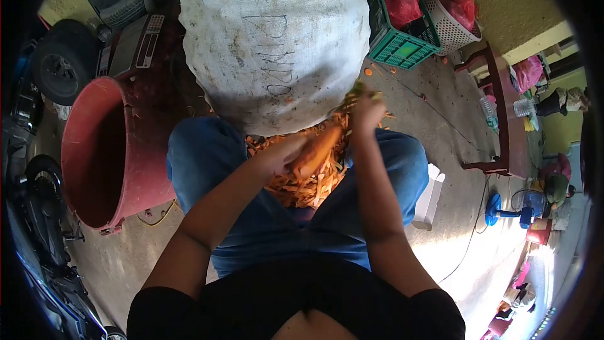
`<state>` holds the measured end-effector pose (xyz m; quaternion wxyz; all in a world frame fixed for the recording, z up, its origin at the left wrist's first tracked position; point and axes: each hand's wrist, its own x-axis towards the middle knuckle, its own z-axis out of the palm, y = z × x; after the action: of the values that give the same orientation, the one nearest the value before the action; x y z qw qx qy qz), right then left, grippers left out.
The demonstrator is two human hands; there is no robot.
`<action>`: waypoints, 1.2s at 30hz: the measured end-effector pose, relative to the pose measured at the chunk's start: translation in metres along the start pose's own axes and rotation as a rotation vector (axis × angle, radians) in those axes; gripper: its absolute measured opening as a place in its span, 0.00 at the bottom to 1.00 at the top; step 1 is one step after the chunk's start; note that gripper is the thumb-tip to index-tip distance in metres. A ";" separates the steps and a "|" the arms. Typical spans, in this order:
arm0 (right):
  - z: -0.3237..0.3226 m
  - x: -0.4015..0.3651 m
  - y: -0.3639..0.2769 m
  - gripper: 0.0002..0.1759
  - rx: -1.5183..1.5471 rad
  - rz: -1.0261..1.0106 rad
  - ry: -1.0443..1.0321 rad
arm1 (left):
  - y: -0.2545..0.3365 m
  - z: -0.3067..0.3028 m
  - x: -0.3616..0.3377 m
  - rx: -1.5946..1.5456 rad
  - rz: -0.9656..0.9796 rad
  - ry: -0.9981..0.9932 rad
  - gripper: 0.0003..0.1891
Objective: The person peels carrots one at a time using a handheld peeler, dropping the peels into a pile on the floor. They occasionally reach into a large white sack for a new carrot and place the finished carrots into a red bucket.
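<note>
A large orange carrot point(318, 151) slants up and to the right between my knees. My left hand point(289, 156) is closed around its lower end. Just beyond its far end, my right hand point(368, 113) is closed and slightly blurred. Something yellow-green shows by the right fingers, but its kind cannot be made out. Beneath both hands lies a heap of orange carrot peelings point(305, 192) in long strips, part of it hidden by my forearms and the carrot.
A full white sack point(277, 44) with handwriting stands directly ahead. On the left is a red tub point(94, 151); tyres point(66, 60) lie behind it. A green crate point(402, 44), a white basket point(450, 34), a wooden bench point(503, 113) and a blue fan point(494, 209) are to the right.
</note>
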<state>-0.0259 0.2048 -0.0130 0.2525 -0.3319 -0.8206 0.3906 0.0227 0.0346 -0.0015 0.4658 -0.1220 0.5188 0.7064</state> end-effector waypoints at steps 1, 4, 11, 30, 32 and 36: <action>0.001 0.026 0.025 0.16 0.085 0.024 0.101 | 0.004 0.007 -0.013 0.182 -0.037 -0.039 0.15; -0.020 0.043 0.020 0.14 0.222 0.297 0.130 | -0.015 -0.009 0.006 -0.135 0.003 -0.088 0.18; -0.009 -0.058 -0.027 0.10 0.699 0.054 -0.401 | -0.013 -0.033 0.039 -0.581 0.069 -0.282 0.16; -0.009 -0.065 -0.027 0.10 0.451 -0.198 -0.307 | -0.009 -0.032 0.034 -0.605 0.058 -0.513 0.17; -0.004 -0.067 -0.030 0.11 0.390 -0.302 -0.203 | -0.004 -0.018 0.024 -0.563 0.044 -0.262 0.16; -0.001 -0.006 -0.001 0.15 0.293 -0.061 0.002 | -0.007 -0.014 0.010 -0.251 -0.021 -0.079 0.16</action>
<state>-0.0218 0.2003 -0.0125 0.3110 -0.2667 -0.7643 0.4980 0.0186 0.0281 -0.0181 0.4745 -0.1569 0.4064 0.7649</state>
